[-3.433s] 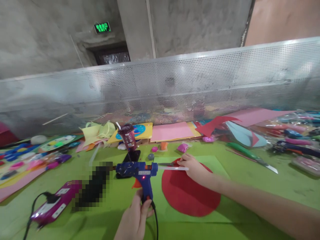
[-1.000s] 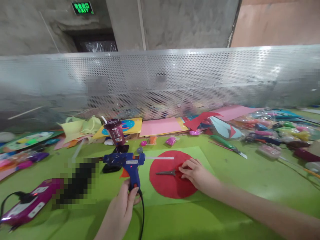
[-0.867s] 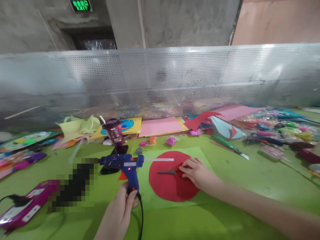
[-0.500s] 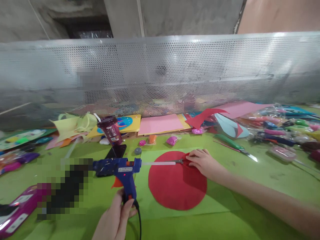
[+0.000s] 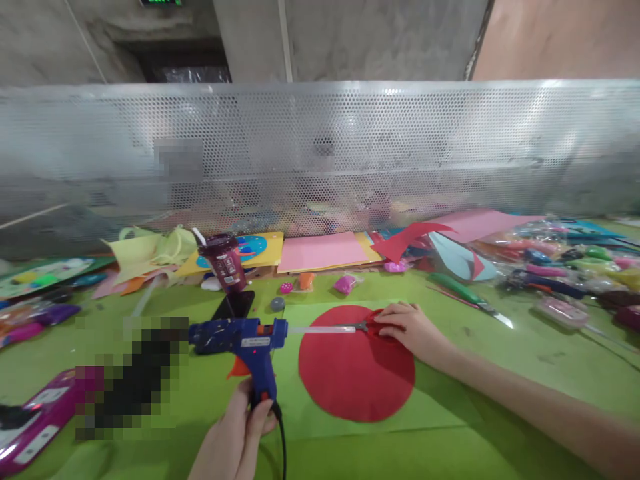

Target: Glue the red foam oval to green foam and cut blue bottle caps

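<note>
My left hand point(image 5: 240, 427) is wrapped round the grip of a blue glue gun point(image 5: 257, 353) with an orange trigger. A clear glue stick point(image 5: 320, 329) juts from the gun's rear toward the right. My right hand point(image 5: 407, 330) holds red-handled scissors point(image 5: 375, 324), their blades pointing left beside the stick's end. Whether blade and stick touch, I cannot tell. Below them a red paper circle point(image 5: 355, 380) lies on a light green sheet point(image 5: 440, 407). A black cord runs down from the gun's grip.
Behind the gun are a black phone point(image 5: 234, 305) and a dark red cup point(image 5: 224, 267) with a straw. A green craft knife point(image 5: 457, 288) lies right with its blade out. Clay packets, paper scraps and a pink sheet point(image 5: 323, 252) line the perforated metal screen point(image 5: 380, 147). A magenta device point(image 5: 50, 413) sits left.
The view has tilted up slightly, so things sit a little lower. The scissor blades seem slightly more parted near the glue stick's end. Both hands keep their holds.
</note>
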`<state>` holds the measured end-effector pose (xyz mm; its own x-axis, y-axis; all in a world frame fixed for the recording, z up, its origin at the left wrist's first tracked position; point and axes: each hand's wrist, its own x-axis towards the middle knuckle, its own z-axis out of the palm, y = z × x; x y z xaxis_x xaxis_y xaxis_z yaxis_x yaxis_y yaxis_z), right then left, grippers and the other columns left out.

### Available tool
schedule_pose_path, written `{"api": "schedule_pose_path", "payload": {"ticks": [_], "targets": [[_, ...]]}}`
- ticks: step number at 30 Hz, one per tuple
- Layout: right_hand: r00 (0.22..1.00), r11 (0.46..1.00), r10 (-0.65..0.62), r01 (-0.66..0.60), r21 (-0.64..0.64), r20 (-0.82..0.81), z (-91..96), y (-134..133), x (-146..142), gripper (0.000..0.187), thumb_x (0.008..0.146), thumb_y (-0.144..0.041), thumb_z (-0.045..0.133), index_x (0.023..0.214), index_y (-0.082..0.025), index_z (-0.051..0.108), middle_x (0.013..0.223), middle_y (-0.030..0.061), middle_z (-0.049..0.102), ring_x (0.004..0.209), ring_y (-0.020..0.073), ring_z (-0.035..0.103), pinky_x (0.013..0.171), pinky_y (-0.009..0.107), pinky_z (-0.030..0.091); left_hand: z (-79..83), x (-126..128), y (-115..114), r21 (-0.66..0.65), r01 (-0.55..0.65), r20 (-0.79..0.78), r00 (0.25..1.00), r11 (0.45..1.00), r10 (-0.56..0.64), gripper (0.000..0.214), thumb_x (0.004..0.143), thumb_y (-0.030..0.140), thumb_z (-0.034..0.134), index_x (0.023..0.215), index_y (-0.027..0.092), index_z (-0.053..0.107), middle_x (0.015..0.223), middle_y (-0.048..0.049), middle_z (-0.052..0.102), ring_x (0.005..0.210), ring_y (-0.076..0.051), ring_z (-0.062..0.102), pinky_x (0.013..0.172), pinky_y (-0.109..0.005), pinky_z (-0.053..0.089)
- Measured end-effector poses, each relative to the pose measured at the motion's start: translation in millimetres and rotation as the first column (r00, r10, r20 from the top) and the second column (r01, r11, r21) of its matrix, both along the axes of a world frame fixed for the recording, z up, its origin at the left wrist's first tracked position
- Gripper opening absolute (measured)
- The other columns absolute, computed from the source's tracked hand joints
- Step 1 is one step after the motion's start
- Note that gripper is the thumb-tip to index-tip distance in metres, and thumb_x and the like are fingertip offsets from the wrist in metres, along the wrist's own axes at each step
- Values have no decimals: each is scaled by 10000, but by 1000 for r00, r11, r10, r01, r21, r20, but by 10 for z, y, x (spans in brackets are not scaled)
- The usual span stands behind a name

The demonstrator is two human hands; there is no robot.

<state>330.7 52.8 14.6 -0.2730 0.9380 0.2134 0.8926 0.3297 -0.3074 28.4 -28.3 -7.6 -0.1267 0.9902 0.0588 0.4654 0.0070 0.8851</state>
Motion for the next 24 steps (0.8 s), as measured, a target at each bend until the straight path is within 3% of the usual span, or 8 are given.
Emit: {"api": "schedule_pose_path", "payload": {"ticks": [5,12,19,24], "targets": [[995,994,101,-101,-37,-10,42,-274,-176,167,828,-264,585,950,-287,696,1004,22,664,956,223,559,897,438,351,48,18,-26,-12,26,1,1000,1000,-26,373,876,490,309,1022,201,496,855,-128,711,755,-293,698,432,-298,511],[977,976,214,-214,-34,0,40,-657,-484,205,817,-242,623,1008,-291,681,985,25,656,954,209,540,903,388,380,5,-1,-14,14,61,23,998,998,-62,361,877,478,329,1036,198,491,817,-125,713,777,-304,694,463,-310,521],[985,985,173,-173,-10,23,-46,-727,-534,223,834,-239,592,1042,-260,671,945,59,644,901,243,530,843,420,411,-7,-15,-4,6,67,43,997,998,-67,396,874,499,329,1058,188,492,910,-143,704,799,-305,690,465,-315,528],[976,976,216,-216,-3,30,18,-662,-594,211,841,-242,588,1033,-279,668,985,29,652,923,228,536,861,405,385,-39,-11,7,31,80,91,992,996,-83,378,883,476,330,1068,189,492,901,-133,705,790,-299,692,549,-333,551]]}}
